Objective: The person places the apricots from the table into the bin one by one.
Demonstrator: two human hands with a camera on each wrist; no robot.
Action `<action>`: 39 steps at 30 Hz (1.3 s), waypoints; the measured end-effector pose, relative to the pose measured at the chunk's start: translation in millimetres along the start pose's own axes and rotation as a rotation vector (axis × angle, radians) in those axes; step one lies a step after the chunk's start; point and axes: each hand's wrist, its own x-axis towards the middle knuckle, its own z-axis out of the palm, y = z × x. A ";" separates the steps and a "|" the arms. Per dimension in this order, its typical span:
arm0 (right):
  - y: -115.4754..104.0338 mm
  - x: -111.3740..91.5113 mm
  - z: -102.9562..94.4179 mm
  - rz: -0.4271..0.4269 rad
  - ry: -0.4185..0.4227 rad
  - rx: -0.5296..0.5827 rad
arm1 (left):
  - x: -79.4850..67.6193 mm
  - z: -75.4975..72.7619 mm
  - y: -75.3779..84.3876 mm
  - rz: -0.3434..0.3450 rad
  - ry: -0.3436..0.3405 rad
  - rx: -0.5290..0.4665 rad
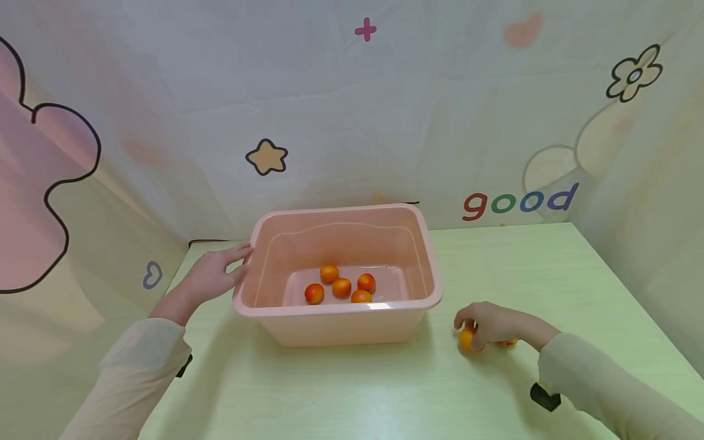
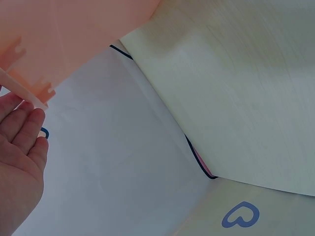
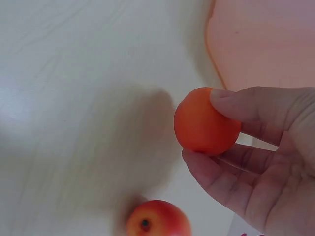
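A pink plastic tub stands on the pale green table with several small orange fruits in it. My left hand rests with straight fingers against the tub's left rim. To the right of the tub, my right hand pinches one orange fruit between thumb and fingers; the right wrist view shows this fruit held just above the table. Another orange fruit lies on the table under the hand, partly hidden in the head view.
Printed cloth walls close in the table on the left, back and right, with a star and the word "good" on the back one. A blue heart mark shows on the left wall.
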 end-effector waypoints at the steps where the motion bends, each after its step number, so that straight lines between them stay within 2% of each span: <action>1: -2.4 -0.1 -2.8 0.002 -0.002 0.003 | -0.1 -0.1 0.3 0.000 0.000 0.000; 7: -14.3 1.0 -20.2 -0.018 0.005 -0.007 | -0.3 -0.6 1.5 -0.005 0.000 -0.014; 16: -28.2 0.2 -54.7 -0.111 0.070 -0.058 | 0.3 -0.1 -0.7 -0.010 0.000 -0.010; 39: -80.3 -5.3 -120.1 -0.172 0.217 -0.180 | 1.8 0.2 -2.5 -0.006 -0.005 0.001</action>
